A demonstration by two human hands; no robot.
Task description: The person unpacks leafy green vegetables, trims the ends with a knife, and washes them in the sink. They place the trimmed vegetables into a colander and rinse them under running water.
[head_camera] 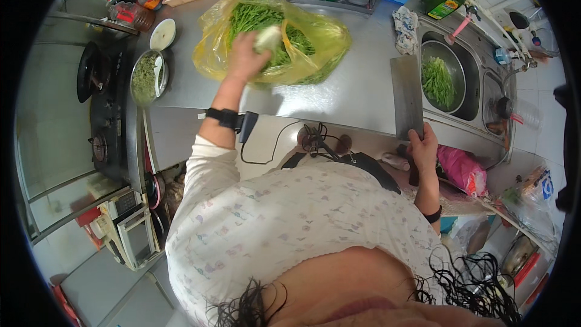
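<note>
My left hand reaches over a yellow plastic bag on the steel counter. It holds a pale, whitish-green piece, perhaps a vegetable, too blurred to name surely. Long, thin leafy greens fill the bag and show through its open mouth. At the counter's front right, my right hand grips the handle of a cleaver. The wide blade points away from me, beside the sink's left rim. Inside the sink, a metal basin contains more greens.
A metal bowl of chopped greens with a white spoon stands at left, near a white bowl and the gas stove. A patterned cloth lies left of the sink. Bottles and a rack line the back.
</note>
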